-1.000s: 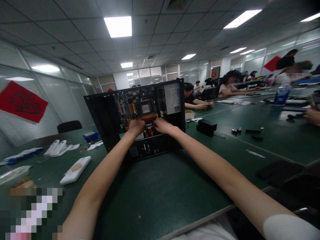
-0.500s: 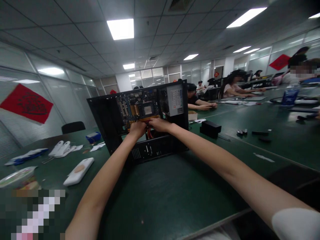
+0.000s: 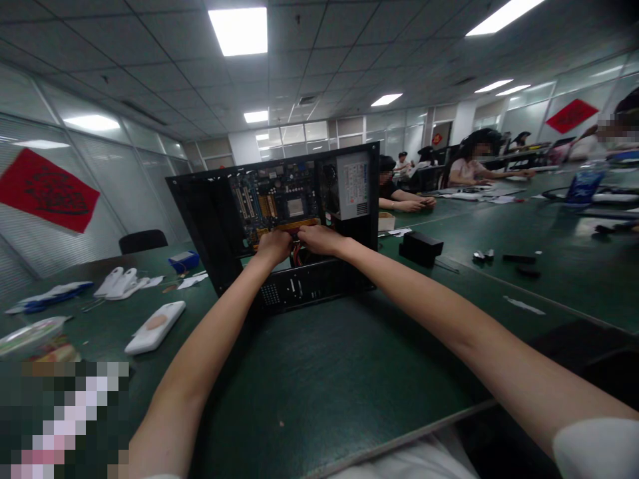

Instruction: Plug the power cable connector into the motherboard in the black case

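A: Now, both hands sit higher inside the open computer case than a second ago. The left hand and right hand have come up from the red cables low in the case to the lower edge of the motherboard, and they are closer together.

B: Meaning for the work?

A: Judged only: the effort has shifted from the cable bundle to the orange connector strip along the board's bottom edge. Whether anything is seated or freed cannot be told.

B: Fingers?

A: Curled inward on both hands, knuckles toward the camera. They press at the strip, but what they pinch, if anything, is hidden.

B: Case appearance and position?

A: Black, side panel off, standing on the green tabletop, well ahead of the person at arm's reach. Blue-green board with slots and a square socket; grey power supply in the upper right corner. A white phone case lies to the left, a black box to the right.
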Action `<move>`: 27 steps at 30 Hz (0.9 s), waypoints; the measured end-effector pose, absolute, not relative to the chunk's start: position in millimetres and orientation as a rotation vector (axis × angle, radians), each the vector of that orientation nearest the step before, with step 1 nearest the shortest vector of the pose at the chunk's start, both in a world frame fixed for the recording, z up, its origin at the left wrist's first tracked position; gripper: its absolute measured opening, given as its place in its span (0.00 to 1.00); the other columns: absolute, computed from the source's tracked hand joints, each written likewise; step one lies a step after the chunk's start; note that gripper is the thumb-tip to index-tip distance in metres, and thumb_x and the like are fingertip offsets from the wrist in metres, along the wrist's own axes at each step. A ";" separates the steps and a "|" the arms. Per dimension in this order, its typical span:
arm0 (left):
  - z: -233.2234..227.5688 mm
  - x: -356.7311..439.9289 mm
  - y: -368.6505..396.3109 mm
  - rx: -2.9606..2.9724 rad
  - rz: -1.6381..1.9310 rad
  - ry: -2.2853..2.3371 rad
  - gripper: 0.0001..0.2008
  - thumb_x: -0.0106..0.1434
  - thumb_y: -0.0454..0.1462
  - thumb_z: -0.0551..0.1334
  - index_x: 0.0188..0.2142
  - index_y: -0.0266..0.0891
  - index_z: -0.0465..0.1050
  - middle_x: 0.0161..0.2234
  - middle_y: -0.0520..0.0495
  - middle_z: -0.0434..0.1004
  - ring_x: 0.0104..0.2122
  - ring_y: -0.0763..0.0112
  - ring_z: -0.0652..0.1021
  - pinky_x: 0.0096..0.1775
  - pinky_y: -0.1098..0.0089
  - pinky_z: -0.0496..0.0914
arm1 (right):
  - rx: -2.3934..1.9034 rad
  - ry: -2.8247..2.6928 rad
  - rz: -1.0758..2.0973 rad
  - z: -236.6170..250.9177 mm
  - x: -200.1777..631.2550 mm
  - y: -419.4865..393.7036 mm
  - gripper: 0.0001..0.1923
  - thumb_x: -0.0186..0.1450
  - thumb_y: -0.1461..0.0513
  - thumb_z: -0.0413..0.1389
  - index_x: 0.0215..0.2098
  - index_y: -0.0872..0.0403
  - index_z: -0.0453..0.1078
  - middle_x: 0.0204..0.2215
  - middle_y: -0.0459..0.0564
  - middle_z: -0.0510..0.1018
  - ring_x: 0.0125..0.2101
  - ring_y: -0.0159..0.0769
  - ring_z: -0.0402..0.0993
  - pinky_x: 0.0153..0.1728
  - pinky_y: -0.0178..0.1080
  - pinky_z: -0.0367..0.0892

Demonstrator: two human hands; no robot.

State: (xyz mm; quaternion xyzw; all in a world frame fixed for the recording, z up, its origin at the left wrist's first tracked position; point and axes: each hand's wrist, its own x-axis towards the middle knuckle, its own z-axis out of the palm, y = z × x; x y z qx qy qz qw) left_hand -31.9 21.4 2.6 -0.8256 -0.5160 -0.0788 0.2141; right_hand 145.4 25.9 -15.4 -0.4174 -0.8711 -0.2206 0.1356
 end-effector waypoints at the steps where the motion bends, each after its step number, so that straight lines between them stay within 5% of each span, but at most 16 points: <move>1: 2.4 -31.6 21.5 -2.287 -0.221 -1.433 0.17 0.70 0.37 0.55 0.47 0.38 0.83 0.48 0.32 0.82 0.49 0.43 0.81 0.48 0.51 0.75 | -1.212 -2.520 -0.640 -15.3 145.5 25.8 0.14 0.74 0.65 0.48 0.52 0.59 0.72 0.51 0.61 0.77 0.49 0.45 0.78 0.45 0.40 0.68; 27: -0.5 -31.5 26.5 -2.328 -0.307 -1.411 0.17 0.70 0.40 0.55 0.44 0.44 0.85 0.46 0.38 0.83 0.47 0.48 0.81 0.47 0.56 0.75 | -1.271 -2.451 -0.628 -18.9 145.0 38.0 0.17 0.73 0.63 0.51 0.58 0.58 0.70 0.55 0.62 0.76 0.51 0.49 0.76 0.44 0.42 0.71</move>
